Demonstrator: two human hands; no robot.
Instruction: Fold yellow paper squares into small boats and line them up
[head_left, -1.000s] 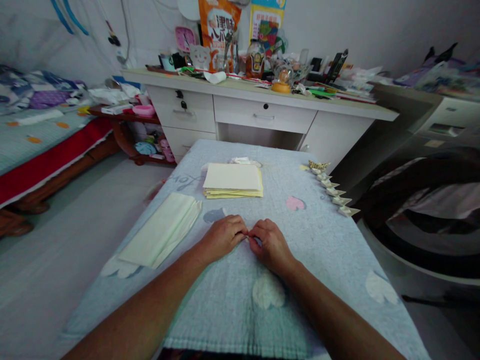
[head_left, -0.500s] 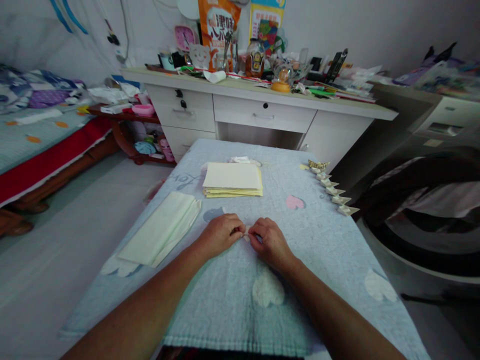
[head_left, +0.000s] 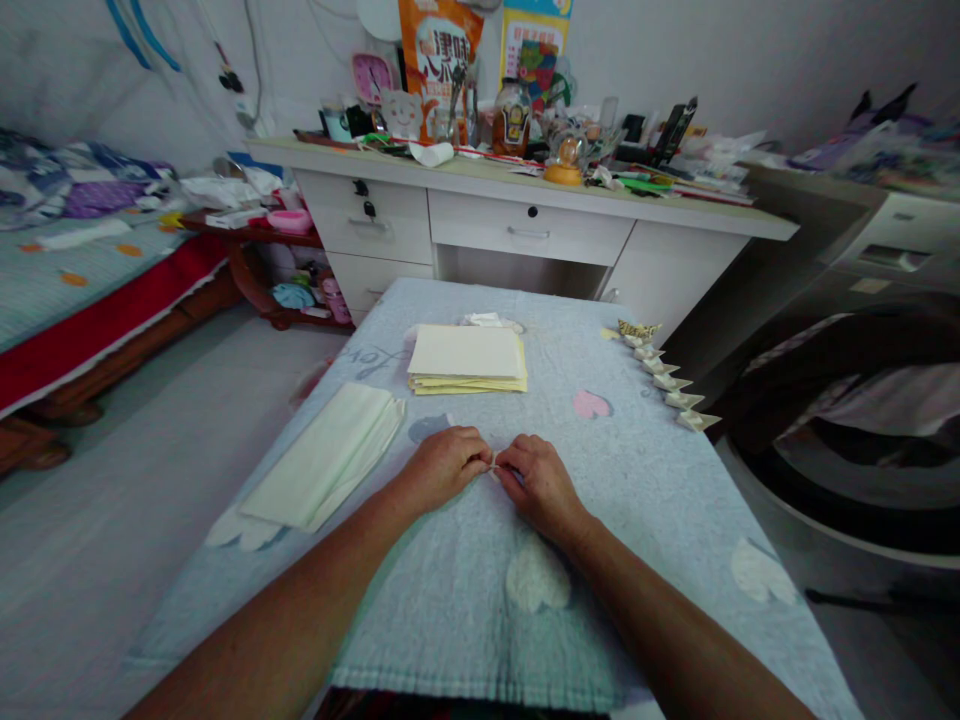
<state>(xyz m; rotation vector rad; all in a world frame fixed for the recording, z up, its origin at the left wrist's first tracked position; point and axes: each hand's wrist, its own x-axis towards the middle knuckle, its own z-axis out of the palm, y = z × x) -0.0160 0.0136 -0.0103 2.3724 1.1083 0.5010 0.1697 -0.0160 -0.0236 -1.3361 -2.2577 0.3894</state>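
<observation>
My left hand (head_left: 448, 465) and my right hand (head_left: 541, 482) meet near the middle of the cloth-covered table (head_left: 645, 560). Both are closed in a pinch on a small pale piece of paper (head_left: 493, 462), mostly hidden by the fingertips. Beyond them lies a stack of cream and yellow paper sheets (head_left: 466, 352). To the left of my left hand is a folded bundle of pale green-white paper (head_left: 319, 455). Along the right edge runs a row of several folded paper boats (head_left: 667, 382), with a patterned one (head_left: 637, 329) at the far end.
A white desk (head_left: 525, 225) crowded with jars, bags and small items stands behind the table. To the right is a washing machine (head_left: 870, 270) with a round door. A bed (head_left: 82, 290) and a low wooden stand (head_left: 247, 232) are at the left.
My hands stay pinched together at the same spot, with only a slight shift of the fingers on the small paper. Everything else keeps its place; the view moves very slightly.
</observation>
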